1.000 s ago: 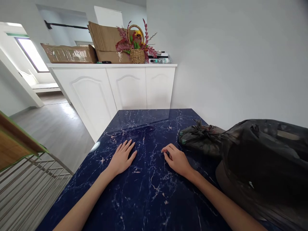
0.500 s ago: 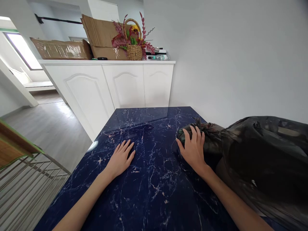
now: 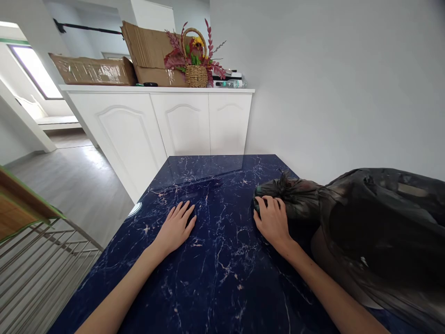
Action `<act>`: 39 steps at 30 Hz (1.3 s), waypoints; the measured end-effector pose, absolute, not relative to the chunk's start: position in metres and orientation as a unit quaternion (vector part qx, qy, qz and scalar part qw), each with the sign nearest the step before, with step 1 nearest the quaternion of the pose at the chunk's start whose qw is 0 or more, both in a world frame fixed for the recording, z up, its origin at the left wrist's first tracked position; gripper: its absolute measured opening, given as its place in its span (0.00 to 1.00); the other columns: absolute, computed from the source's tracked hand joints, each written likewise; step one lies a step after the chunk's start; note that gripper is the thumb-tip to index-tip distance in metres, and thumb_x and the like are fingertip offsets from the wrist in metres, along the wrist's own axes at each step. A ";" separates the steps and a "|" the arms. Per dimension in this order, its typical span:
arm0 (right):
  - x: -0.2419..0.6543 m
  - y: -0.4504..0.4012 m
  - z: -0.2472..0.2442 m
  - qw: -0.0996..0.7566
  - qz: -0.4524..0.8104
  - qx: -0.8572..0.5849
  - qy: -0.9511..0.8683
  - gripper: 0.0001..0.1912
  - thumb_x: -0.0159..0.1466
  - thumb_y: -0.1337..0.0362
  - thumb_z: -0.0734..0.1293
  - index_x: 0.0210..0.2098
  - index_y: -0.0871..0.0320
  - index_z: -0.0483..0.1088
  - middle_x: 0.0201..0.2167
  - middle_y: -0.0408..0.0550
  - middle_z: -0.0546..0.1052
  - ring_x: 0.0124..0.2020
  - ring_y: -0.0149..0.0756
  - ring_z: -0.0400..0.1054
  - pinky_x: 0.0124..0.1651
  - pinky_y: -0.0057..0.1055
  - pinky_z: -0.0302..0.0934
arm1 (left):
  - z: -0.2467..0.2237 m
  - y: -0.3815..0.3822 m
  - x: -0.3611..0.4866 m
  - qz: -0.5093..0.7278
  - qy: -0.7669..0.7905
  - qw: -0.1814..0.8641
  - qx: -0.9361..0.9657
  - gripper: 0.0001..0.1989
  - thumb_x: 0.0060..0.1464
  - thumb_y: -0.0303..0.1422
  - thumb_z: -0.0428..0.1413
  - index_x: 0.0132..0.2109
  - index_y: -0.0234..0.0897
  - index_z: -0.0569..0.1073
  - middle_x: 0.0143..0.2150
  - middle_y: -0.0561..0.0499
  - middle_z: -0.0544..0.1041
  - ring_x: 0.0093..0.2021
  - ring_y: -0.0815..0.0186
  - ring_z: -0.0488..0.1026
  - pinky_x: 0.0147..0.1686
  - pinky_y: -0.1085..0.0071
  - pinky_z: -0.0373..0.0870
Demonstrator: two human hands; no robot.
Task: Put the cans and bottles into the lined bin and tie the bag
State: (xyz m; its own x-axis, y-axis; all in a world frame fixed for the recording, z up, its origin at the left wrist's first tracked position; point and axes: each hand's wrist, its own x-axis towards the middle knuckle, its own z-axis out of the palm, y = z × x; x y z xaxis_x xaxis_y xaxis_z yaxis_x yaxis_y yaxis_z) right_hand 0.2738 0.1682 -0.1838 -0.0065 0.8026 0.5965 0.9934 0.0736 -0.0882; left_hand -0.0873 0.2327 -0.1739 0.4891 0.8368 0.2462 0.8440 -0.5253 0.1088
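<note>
My left hand lies flat on the dark blue marbled table, fingers spread and holding nothing. Over on the right, a black plastic bag bulges large, and its narrower, gathered part reaches left across the tabletop. My right hand rests at the left tip of that part, its fingers curled over the bag. What lies inside shows only dimly through the thin plastic. The bag's underside and my right fingertips are partly hidden.
Beyond the table stands a white cabinet against the wall. On it are cardboard boxes, a wicker flower basket and a plastic bottle. A metal rack stands at the lower left, beside the table edge.
My right hand has slid slightly toward me and left, and its fingers have gone from outstretched to curled over the bag's tip. My left hand has stayed in place.
</note>
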 end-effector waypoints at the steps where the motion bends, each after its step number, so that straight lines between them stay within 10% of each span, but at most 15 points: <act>1: 0.272 0.168 -0.183 0.261 -0.180 -0.651 -0.689 0.19 0.73 0.65 0.60 0.60 0.60 0.72 0.52 0.64 0.76 0.55 0.58 0.69 0.67 0.57 0.55 | -0.174 0.233 -0.087 -0.134 -0.488 0.014 -0.863 0.32 0.76 0.50 0.40 0.76 0.39 0.65 0.79 0.43 0.61 0.80 0.45 0.54 0.76 0.42 0.53; 24: 0.196 0.134 -0.160 0.371 -0.051 -0.414 -0.830 0.13 0.75 0.74 0.61 0.54 0.56 0.71 0.46 0.53 0.77 0.50 0.45 0.72 0.57 0.44 0.71 | -0.160 0.216 -0.070 -0.253 -0.458 0.011 -0.853 0.21 0.75 0.43 0.49 0.66 0.40 0.73 0.68 0.40 0.75 0.70 0.48 0.71 0.70 0.45 0.68; 31: 0.157 0.102 -0.145 0.364 -0.013 -0.182 -0.913 0.09 0.76 0.71 0.62 0.52 0.61 0.73 0.42 0.51 0.78 0.46 0.40 0.73 0.66 0.40 0.69 | -0.133 0.185 -0.046 -0.389 -0.327 -0.146 -0.849 0.18 0.74 0.37 0.53 0.67 0.46 0.67 0.69 0.43 0.72 0.70 0.55 0.69 0.70 0.50 0.67; 39: 0.174 0.103 -0.128 0.489 -0.088 -0.271 -0.824 0.17 0.72 0.71 0.65 0.60 0.61 0.68 0.49 0.58 0.80 0.51 0.46 0.73 0.57 0.47 0.70 | -0.136 0.180 -0.045 -0.336 -0.277 -0.118 -0.892 0.23 0.65 0.35 0.63 0.64 0.46 0.68 0.65 0.40 0.73 0.67 0.50 0.70 0.67 0.49 0.68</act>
